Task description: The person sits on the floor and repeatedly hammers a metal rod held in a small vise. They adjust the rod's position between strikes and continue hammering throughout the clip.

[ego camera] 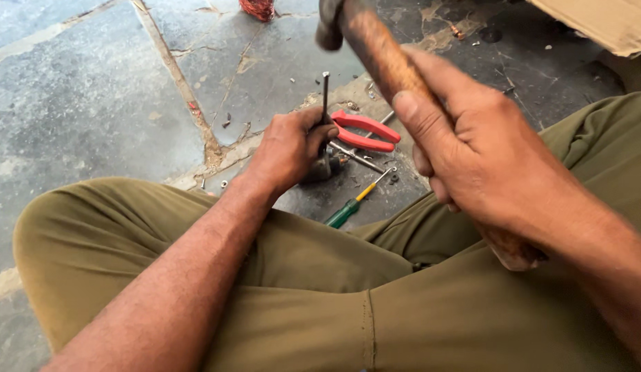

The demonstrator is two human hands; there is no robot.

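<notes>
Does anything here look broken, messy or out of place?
The stone floor is cracked, with small metal bits scattered near the red-handled pliers and green screwdriver. The hammer in the right hand has a worn wooden handle.

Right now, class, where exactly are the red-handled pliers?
In the head view, the red-handled pliers lie on the stone floor just right of the left hand, above the green-and-yellow screwdriver and below the raised hammer.
</notes>
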